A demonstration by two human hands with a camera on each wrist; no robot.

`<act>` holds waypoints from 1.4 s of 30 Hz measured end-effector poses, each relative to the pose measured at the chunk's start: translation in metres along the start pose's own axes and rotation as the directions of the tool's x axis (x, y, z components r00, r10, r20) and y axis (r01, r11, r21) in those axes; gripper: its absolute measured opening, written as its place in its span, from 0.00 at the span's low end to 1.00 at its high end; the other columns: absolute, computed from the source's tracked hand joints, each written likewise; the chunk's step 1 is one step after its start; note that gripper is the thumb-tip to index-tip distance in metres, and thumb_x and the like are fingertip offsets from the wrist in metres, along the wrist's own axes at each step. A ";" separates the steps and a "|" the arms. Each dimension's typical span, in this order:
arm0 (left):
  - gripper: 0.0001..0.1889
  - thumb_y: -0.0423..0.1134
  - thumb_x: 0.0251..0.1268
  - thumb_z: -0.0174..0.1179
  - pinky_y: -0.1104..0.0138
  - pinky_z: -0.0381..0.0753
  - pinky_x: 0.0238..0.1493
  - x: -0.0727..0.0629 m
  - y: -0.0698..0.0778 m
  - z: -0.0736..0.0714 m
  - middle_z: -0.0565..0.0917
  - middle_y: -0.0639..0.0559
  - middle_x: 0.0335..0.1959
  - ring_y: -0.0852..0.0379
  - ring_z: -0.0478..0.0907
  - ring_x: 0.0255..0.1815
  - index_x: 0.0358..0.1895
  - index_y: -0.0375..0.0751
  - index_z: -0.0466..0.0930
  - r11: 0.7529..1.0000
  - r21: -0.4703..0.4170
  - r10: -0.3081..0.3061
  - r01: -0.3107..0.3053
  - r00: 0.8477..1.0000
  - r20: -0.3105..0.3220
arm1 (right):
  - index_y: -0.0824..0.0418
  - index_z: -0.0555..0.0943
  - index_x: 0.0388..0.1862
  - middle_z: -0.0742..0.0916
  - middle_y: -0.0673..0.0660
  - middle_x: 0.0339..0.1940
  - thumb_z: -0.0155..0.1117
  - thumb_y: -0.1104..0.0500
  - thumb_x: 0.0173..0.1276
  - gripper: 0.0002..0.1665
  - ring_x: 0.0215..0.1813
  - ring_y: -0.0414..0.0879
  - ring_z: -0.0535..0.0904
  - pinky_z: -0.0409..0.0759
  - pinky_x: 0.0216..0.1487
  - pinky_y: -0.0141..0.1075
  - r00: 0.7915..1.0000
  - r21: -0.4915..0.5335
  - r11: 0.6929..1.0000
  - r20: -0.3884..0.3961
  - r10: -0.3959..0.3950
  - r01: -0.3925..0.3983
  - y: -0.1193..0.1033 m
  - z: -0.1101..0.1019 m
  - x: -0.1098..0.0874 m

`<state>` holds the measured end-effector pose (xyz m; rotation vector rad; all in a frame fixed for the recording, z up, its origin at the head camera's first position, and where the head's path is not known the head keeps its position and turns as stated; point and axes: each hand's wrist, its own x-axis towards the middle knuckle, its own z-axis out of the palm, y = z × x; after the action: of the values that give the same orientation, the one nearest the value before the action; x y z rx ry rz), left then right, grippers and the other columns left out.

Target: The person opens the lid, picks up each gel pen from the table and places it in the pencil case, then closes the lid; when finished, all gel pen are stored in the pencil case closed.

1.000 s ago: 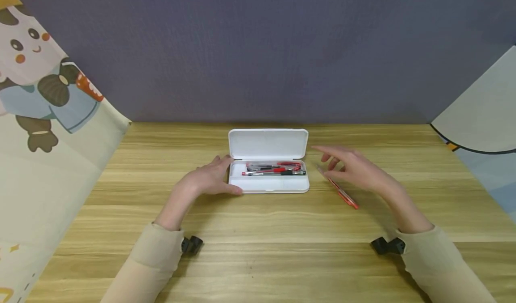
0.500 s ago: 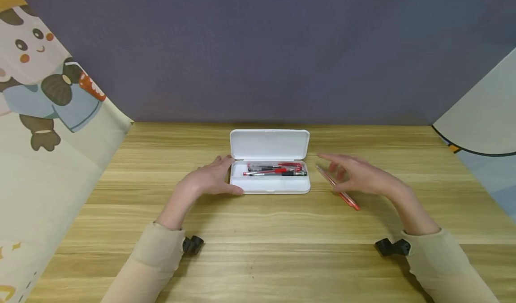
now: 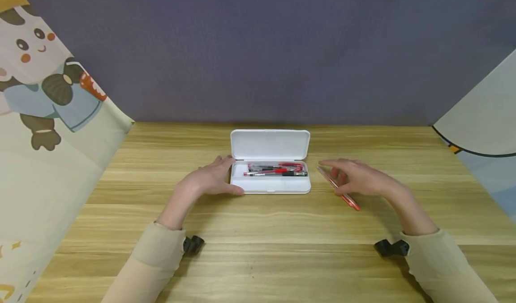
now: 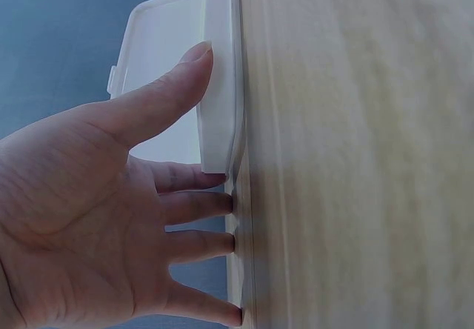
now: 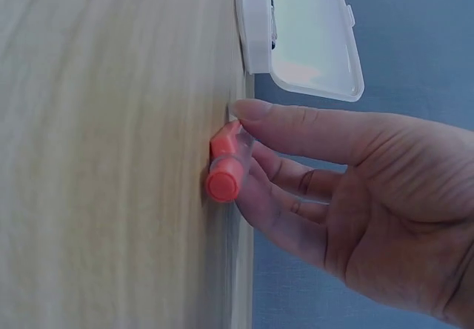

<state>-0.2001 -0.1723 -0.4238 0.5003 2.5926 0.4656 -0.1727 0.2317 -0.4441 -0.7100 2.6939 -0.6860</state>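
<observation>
A white pencil case [image 3: 270,184] lies with its lid [image 3: 270,144] raised; several red and black pens [image 3: 276,171] rest in its rear compartment. My left hand [image 3: 209,177] is at the case's left end. Its thumb [image 4: 167,95] lies along the front wall, and the other fingers are spread and straight at the end. To the right of the case, my right hand [image 3: 359,177] pinches a red pen [image 3: 350,202] between thumb and fingers. The pen lies slantwise on or very near the table; its red end [image 5: 224,181] faces the right wrist camera.
The wooden table [image 3: 250,249] runs back to a dark blue-grey partition [image 3: 258,52]. A cartoon-printed cloth [image 3: 48,160] hangs at the left, and a pale printed panel [image 3: 483,110] stands at the right. Black camera mounts [image 3: 392,248] sit at both wrists.
My right hand has come down and slightly to the right, its thumb and fingers closing round the red pen. The left hand and the pencil case have stayed in place.
</observation>
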 end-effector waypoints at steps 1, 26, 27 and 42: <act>0.55 0.61 0.62 0.69 0.30 0.48 0.80 0.000 0.000 0.000 0.47 0.36 0.86 0.34 0.43 0.86 0.83 0.41 0.48 1.000 0.001 0.000 0.000 1.000 0.000 | 0.64 0.68 0.77 0.86 0.57 0.47 0.75 0.65 0.61 0.46 0.44 0.41 0.85 0.83 0.44 0.37 1.000 0.003 1.000 0.001 0.000 0.000 0.000 0.000 0.000; 0.55 0.61 0.63 0.69 0.29 0.49 0.79 0.000 0.000 0.000 0.48 0.36 0.86 0.34 0.43 0.86 0.83 0.40 0.48 1.000 0.017 0.013 -0.013 1.000 0.001 | 0.57 0.76 0.73 0.90 0.56 0.43 0.66 0.71 0.67 0.35 0.46 0.46 0.87 0.83 0.39 0.33 0.984 0.022 0.999 -0.177 -0.019 0.023 -0.011 -0.015 -0.003; 0.55 0.61 0.63 0.69 0.29 0.49 0.79 0.000 0.000 0.000 0.48 0.36 0.85 0.34 0.43 0.86 0.83 0.40 0.48 1.000 0.017 0.013 -0.013 1.000 0.001 | 0.57 0.76 0.73 0.90 0.56 0.42 0.67 0.71 0.67 0.34 0.46 0.46 0.87 0.84 0.40 0.33 0.981 0.018 0.999 -0.192 -0.030 0.035 -0.012 -0.015 -0.001; 0.55 0.62 0.63 0.68 0.29 0.48 0.79 -0.001 0.000 0.000 0.47 0.36 0.86 0.34 0.42 0.87 0.83 0.40 0.48 1.000 0.019 0.001 -0.001 1.000 0.003 | 0.48 0.80 0.70 0.88 0.52 0.45 0.71 0.69 0.67 0.34 0.39 0.42 0.82 0.81 0.35 0.32 0.911 -0.137 0.962 -0.314 -0.268 0.236 -0.061 -0.013 0.049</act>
<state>-0.1994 -0.1729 -0.4237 0.5083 2.5966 0.4402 -0.1956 0.1644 -0.4086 -1.0708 2.9855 -0.8041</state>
